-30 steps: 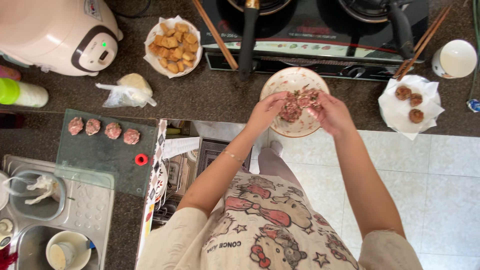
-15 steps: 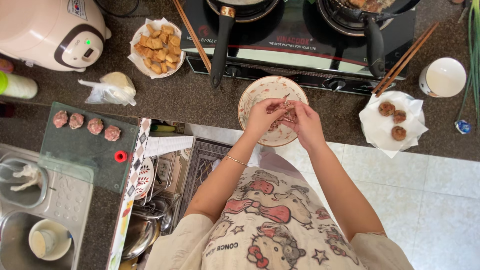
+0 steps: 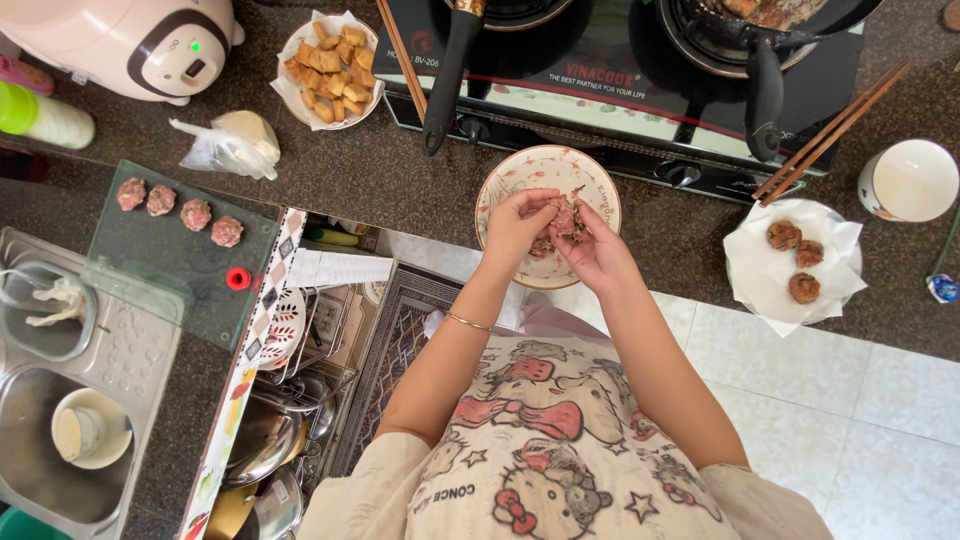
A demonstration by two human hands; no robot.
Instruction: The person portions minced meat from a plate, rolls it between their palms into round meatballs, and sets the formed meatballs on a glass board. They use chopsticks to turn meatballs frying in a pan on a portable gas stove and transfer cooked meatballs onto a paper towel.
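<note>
Both my hands meet over a patterned bowl (image 3: 510, 176) of raw minced meat at the counter's front edge. My left hand (image 3: 518, 226) and my right hand (image 3: 592, 250) press a lump of minced meat (image 3: 566, 214) between their fingertips. More meat lies in the bowl under my hands. Several shaped raw meatballs (image 3: 178, 210) sit in a row on a glass cutting board (image 3: 180, 270) at the left. Three browned meatballs (image 3: 790, 260) rest on a paper-lined plate (image 3: 770, 296) at the right.
A two-burner stove (image 3: 640, 80) with two pans stands behind the bowl, chopsticks (image 3: 828, 132) on its right edge and another pair (image 3: 400, 56) on its left. A bowl of fried tofu (image 3: 330, 70), a rice cooker (image 3: 130, 40), a white cup (image 3: 908, 182) and a sink (image 3: 70, 400) surround the spot.
My hands stay over the bowl and have closed together on one lump of meat. The view has drifted, so everything sits a little lower and to the left.
</note>
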